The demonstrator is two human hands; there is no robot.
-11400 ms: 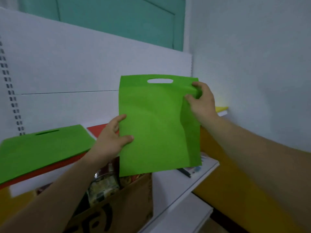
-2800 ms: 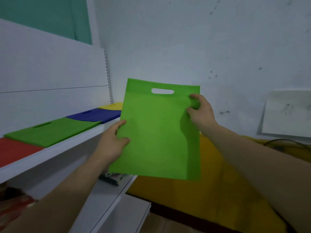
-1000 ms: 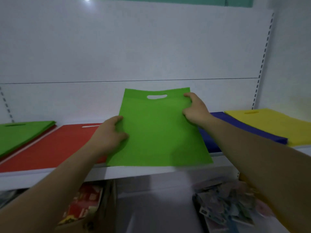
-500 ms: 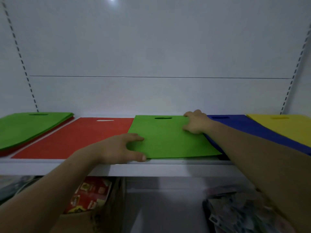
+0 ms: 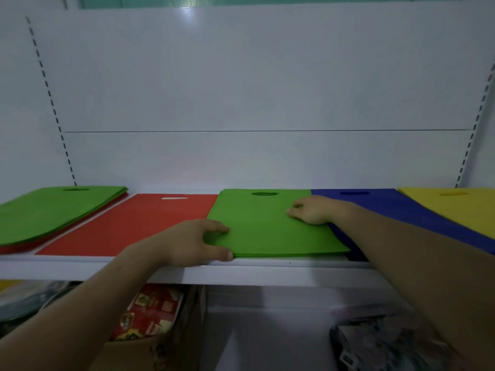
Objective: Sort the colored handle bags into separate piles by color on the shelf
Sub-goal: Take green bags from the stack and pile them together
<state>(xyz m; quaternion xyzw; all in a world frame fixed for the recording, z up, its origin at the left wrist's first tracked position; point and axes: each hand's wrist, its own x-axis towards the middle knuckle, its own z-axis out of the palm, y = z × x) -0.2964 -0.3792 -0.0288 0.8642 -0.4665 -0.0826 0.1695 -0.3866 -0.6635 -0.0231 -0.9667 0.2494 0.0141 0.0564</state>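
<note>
— Where is the green bag (image 5: 273, 226) found?
— It is laid flat on the shelf (image 5: 267, 274), between the red bag (image 5: 128, 223) and the blue bag (image 5: 401, 210).
— How is it held?
— Its near left corner is pinched by the left hand (image 5: 192, 242), thumb at the front edge. The right hand (image 5: 310, 212) is rested on it with bent fingers; whether anything is gripped there cannot be told.

My left hand (image 5: 188, 245) and right hand (image 5: 312, 213) are bare, and so are both wrists. The left forearm (image 5: 80, 311) and right forearm (image 5: 417, 266) are bare as well, uncovered to the frame's edge. On my feed a short-trimmed nail shows on the left thumb (image 5: 226, 255); the right hand's nails I cannot make out.
</note>
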